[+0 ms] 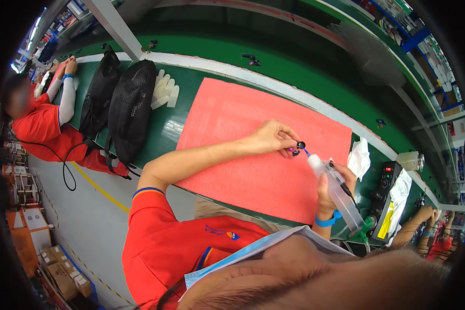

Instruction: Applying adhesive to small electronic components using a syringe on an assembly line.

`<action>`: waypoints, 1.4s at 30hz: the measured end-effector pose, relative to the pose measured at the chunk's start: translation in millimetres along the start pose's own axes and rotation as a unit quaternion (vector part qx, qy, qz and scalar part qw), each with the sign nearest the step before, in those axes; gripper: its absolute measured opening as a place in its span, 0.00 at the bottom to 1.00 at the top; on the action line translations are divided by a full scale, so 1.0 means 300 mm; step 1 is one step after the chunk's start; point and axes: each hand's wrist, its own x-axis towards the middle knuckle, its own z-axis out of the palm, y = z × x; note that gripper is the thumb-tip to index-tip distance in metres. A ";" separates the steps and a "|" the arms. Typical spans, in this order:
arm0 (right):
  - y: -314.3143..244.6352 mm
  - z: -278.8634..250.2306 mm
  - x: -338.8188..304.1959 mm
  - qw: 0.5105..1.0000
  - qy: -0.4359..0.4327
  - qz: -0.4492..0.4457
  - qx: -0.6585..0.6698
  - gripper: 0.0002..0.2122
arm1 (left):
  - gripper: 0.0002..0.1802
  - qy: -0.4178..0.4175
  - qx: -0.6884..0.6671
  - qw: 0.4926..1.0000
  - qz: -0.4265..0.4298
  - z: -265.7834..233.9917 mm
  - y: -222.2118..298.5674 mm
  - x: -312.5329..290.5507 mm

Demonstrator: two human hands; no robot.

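Note:
My left hand [275, 138] reaches over the pink foam mat [227, 181], its fingertips pinched on a small black part [300, 145] with a glossy round end. Some purple shows at those fingertips; the part's exact kind is too small to make out. My right hand [337, 187], with a blue band at the wrist, is wrapped round a clear dispensing syringe [344, 202]. The syringe slants up to the left, and its thin blue needle tip meets or nearly meets the black part. A green fitting [366, 227] caps its rear end.
Right of the mat lie a crumpled white tissue [360, 156], a black control box [387, 194] and a glass jar [410, 161]. Black mesh bags [132, 108] and pale translucent tubes [165, 90] sit left. Small dark parts [252, 60] rest on the green belt [206, 49]. Co-workers flank the bench.

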 end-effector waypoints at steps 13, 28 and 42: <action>0.051 0.004 -0.024 0.991 0.102 0.011 0.083 0.21 | 0.07 0.259 0.405 0.835 0.267 -0.175 0.090 0.350; 0.018 -0.003 -0.011 0.993 0.069 0.032 0.090 0.17 | 0.09 0.386 0.525 0.719 0.240 -0.606 0.104 0.176; 0.042 0.011 -0.021 0.998 0.047 -0.001 0.051 0.17 | 0.09 0.403 0.593 0.648 0.257 -0.640 0.050 0.214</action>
